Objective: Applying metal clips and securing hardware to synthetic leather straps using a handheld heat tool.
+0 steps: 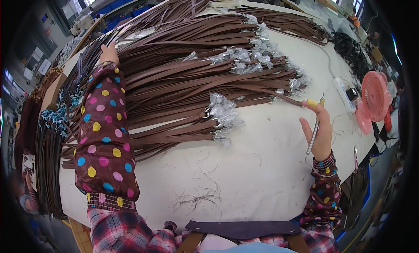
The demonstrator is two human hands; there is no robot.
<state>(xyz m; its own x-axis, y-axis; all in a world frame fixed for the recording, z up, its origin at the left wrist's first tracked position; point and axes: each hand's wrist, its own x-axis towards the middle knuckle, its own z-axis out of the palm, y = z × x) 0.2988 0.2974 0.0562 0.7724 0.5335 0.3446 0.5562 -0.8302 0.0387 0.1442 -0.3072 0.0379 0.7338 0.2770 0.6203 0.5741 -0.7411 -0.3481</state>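
Observation:
Long brown leather-like straps [174,85] lie in a thick layer across the white table. Many of their right ends carry metal clasps in clear plastic wrap [224,111]. At the far left of the layer, my left hand [109,54] has its fingers curled at the straps; what they hold is hidden. My right hand [322,133], with a yellow cover on one fingertip, holds a slim metal pen-like tool [313,137] across the fingers. That covered fingertip is at the free end of one brown strap [279,96], which sticks out beyond the others. The thumb stands apart from it.
Loose dark threads [198,198] are scattered on the near tabletop [257,183]. A pink fan [375,96] and a white power strip [345,95] stand at the right. Dark straps with blue ties [61,113] hang at the left edge. Another thin tool [355,157] lies near the right edge.

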